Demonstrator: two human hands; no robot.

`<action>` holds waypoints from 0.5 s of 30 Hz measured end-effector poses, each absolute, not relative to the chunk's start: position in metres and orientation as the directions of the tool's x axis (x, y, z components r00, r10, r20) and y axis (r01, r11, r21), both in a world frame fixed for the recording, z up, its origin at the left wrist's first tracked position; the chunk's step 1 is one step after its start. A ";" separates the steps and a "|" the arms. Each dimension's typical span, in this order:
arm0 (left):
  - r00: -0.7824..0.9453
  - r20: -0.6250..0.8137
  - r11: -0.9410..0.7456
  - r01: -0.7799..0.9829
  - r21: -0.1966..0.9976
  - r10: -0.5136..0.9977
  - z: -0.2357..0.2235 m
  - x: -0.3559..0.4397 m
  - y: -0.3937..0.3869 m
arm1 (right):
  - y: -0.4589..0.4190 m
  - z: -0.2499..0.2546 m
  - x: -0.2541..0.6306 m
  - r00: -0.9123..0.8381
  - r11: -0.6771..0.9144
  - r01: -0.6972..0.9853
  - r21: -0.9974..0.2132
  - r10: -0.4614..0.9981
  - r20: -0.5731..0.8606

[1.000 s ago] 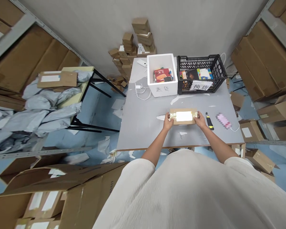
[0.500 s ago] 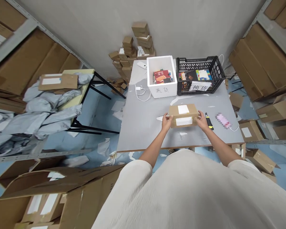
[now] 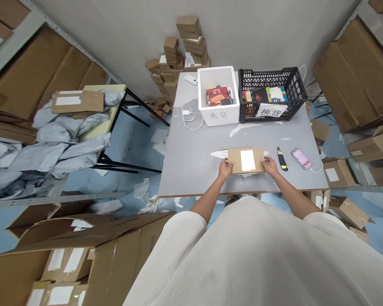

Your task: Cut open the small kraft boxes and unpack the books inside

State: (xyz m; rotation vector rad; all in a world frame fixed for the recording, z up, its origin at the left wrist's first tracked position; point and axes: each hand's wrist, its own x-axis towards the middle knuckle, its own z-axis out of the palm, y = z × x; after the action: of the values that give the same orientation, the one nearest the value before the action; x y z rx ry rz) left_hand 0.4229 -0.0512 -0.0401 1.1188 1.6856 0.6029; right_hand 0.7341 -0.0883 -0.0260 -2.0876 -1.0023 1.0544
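Clamped w/ L hand (image 3: 225, 168) on one short end & R hand (image 3: 269, 165) on the other: small cardboard box (image 3: 237, 161), long side twd body, white label (image 3: 248, 160) face up. Gripped w/ thumbs on upper face, hands apart, box btwn. Held over near half of grey table (image 3: 191, 161) — can't tell if resting on it or lifted just off.

Lying near R hand, to its R: blk/yellow cutter (image 3: 281, 159), then pink item (image 3: 301, 159) w/ white cable — blurred, can't tell what. Set side by side twd far edge: white foam bin (image 3: 219, 116) w/ books (image 3: 219, 96) inside, blk crate (image 3: 243, 111) w/ more books & paper sign (image 3: 272, 111) on front. Piled off to L, apart from table: grey bags (image 3: 51, 155). Standing open at lower L: large carton (image 3: 127, 255) w/ labelled boxes (image 3: 62, 260) inside.
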 end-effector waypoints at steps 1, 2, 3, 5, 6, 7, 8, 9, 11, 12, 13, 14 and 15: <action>-0.091 -0.470 0.467 0.381 0.798 0.878 -0.040 0.423 -0.050 | -0.086 -0.027 0.734 0.395 -0.529 0.350 -0.773 0.832 -0.390; -0.094 -0.484 0.482 0.365 0.796 0.870 -0.040 0.422 -0.048 | -0.083 -0.027 0.734 0.387 -0.520 0.340 -0.784 0.837 -0.387; -0.097 -0.496 0.496 0.349 0.795 0.863 -0.040 0.422 -0.048 | -0.080 -0.028 0.734 0.379 -0.515 0.328 -0.792 0.840 -0.389; -0.102 -0.512 0.516 0.321 0.794 0.853 -0.040 0.422 -0.047 | -0.076 -0.028 0.732 0.363 -0.508 0.302 -0.806 0.843 -0.396; -0.102 -0.515 0.519 0.311 0.796 0.851 -0.040 0.422 -0.047 | -0.073 -0.029 0.731 0.356 -0.503 0.291 -0.814 0.847 -0.396; -0.100 -0.513 0.517 0.304 0.800 0.853 -0.040 0.423 -0.048 | -0.071 -0.028 0.730 0.348 -0.494 0.283 -0.822 0.852 -0.392; -0.097 -0.504 0.508 0.300 0.807 0.858 -0.039 0.424 -0.048 | -0.070 -0.028 0.728 0.340 -0.484 0.278 -0.830 0.858 -0.386; -0.094 -0.487 0.492 0.296 0.819 0.868 -0.038 0.426 -0.049 | -0.068 -0.027 0.726 0.330 -0.473 0.275 -0.837 0.864 -0.379; -0.079 -0.446 0.449 0.278 0.849 0.891 -0.034 0.431 -0.048 | -0.066 -0.023 0.722 0.310 -0.460 0.265 -0.848 0.873 -0.376; -0.068 -0.432 0.434 0.263 0.862 0.899 -0.032 0.434 -0.047 | -0.065 -0.020 0.720 0.306 -0.464 0.250 -0.850 0.871 -0.385; -0.056 -0.426 0.426 0.248 0.870 0.903 -0.028 0.437 -0.045 | -0.064 -0.017 0.718 0.310 -0.475 0.227 -0.850 0.863 -0.400; -0.048 -0.426 0.425 0.232 0.875 0.903 -0.024 0.440 -0.042 | -0.064 -0.013 0.717 0.319 -0.488 0.198 -0.850 0.852 -0.415; -0.047 -0.426 0.425 0.218 0.879 0.904 -0.020 0.442 -0.040 | -0.063 -0.008 0.717 0.328 -0.495 0.167 -0.853 0.844 -0.425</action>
State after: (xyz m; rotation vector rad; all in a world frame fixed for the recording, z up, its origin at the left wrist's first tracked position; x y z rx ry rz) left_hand 0.4420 -0.0396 -0.0198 1.0263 1.5454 0.7567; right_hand 0.7168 -0.0634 -0.0085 -1.8763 -0.8918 1.1949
